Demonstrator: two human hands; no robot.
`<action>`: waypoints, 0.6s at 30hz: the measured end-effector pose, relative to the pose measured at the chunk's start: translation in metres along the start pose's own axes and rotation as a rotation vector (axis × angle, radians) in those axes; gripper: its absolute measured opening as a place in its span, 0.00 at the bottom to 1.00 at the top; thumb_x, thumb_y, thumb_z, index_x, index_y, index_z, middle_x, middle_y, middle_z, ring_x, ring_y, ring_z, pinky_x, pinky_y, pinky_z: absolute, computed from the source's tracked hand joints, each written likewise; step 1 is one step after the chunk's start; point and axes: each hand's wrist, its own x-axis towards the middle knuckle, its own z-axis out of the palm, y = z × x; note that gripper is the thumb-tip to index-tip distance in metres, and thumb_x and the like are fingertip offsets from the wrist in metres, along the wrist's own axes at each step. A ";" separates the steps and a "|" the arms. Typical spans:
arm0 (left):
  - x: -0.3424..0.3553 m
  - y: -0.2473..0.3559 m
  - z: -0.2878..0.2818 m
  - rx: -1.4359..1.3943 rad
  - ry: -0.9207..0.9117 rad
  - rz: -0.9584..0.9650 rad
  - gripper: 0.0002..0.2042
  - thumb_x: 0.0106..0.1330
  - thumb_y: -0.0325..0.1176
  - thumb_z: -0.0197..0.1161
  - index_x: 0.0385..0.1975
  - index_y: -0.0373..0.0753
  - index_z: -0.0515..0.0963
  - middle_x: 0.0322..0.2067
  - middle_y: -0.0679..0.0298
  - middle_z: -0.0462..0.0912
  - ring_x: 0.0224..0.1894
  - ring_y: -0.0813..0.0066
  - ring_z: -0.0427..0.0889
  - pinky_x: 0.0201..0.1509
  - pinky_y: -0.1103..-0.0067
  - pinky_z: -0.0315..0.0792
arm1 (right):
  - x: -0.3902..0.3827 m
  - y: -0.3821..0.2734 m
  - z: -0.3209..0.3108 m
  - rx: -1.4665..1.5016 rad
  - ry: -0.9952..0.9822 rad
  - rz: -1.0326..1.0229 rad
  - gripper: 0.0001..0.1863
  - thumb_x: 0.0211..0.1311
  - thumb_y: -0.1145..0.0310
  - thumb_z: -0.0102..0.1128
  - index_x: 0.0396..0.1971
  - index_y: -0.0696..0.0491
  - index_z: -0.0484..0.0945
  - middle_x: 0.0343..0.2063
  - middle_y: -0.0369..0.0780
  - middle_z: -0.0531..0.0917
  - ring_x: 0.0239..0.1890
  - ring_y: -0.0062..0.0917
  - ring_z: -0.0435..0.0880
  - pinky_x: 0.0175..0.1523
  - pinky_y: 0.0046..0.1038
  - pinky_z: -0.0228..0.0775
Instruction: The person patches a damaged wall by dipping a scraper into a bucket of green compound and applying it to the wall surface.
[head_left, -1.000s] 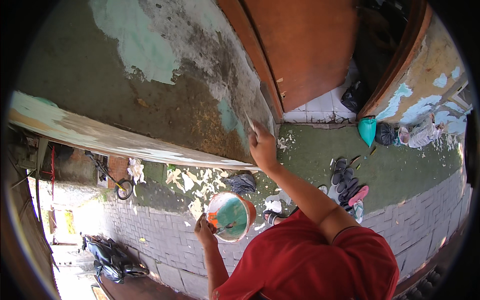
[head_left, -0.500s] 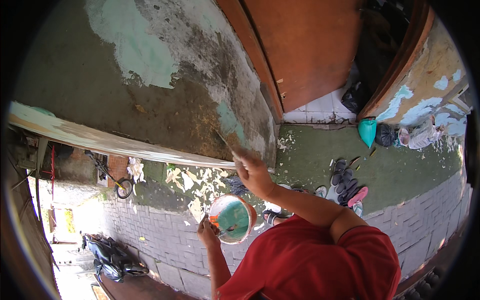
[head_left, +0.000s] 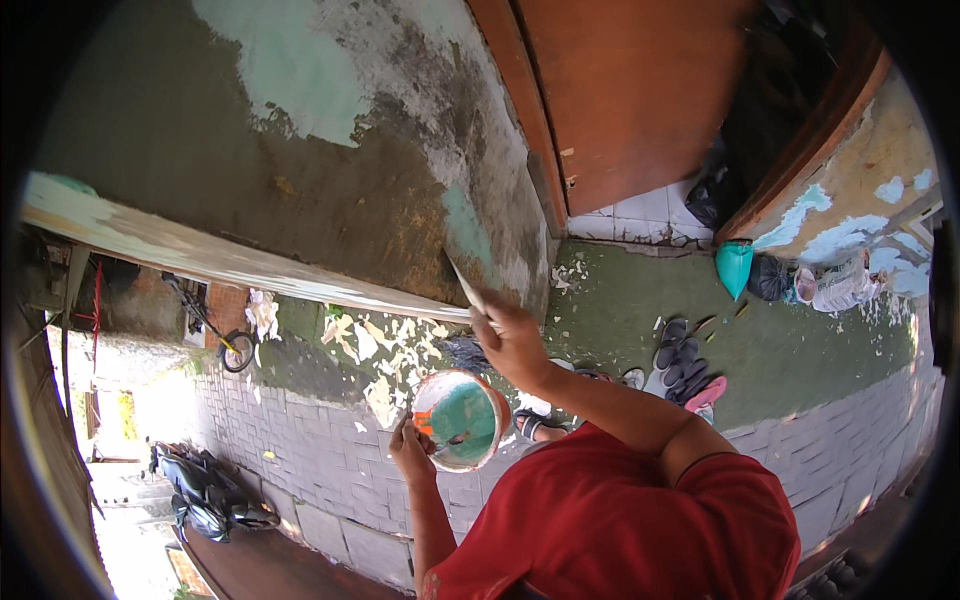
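My right hand (head_left: 505,340) grips a pale scraper (head_left: 465,280), its thin tip against the stained wall (head_left: 330,200), low on the dark patch beside a mint-coloured area and just above the wall's edge. My left hand (head_left: 410,450) is closed on a small thin tool (head_left: 408,420) at the left rim of a round bucket (head_left: 465,415); exactly what it is, I cannot make out. The bucket has a turquoise, paint-smeared inside with an orange patch.
Peeled flakes (head_left: 365,355) litter the green ground (head_left: 620,290). A wooden door (head_left: 620,90) stands at a tiled threshold. Footwear (head_left: 680,360) and bags (head_left: 733,265) lie right; a bicycle (head_left: 225,340) and scooter (head_left: 205,485) are left, beside grey paving (head_left: 820,440).
My right hand moved down and left from the wall's right part, bringing the scraper to a lower dark area, then slightly right. The whole view has shifted slightly upward.
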 end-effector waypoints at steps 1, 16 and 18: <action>0.001 0.002 0.000 0.001 -0.012 0.001 0.14 0.70 0.30 0.54 0.49 0.28 0.76 0.17 0.75 0.59 0.14 0.87 0.55 0.17 0.82 0.51 | -0.002 -0.003 -0.011 0.008 -0.011 -0.017 0.13 0.66 0.74 0.57 0.49 0.59 0.77 0.41 0.49 0.84 0.40 0.32 0.86 0.43 0.27 0.76; -0.017 0.047 0.026 0.253 -0.195 0.071 0.15 0.71 0.33 0.55 0.48 0.28 0.79 0.18 0.72 0.72 0.17 0.89 0.67 0.19 0.85 0.61 | -0.089 0.041 0.034 -0.389 -1.219 -0.019 0.12 0.55 0.73 0.56 0.39 0.58 0.82 0.31 0.50 0.83 0.35 0.44 0.84 0.41 0.40 0.76; -0.022 0.051 0.033 0.277 -0.210 0.107 0.15 0.71 0.33 0.55 0.47 0.28 0.80 0.18 0.72 0.73 0.18 0.89 0.68 0.20 0.85 0.63 | -0.097 0.066 0.069 -0.603 -1.379 -0.117 0.11 0.54 0.72 0.57 0.36 0.56 0.83 0.30 0.49 0.84 0.35 0.42 0.85 0.41 0.39 0.77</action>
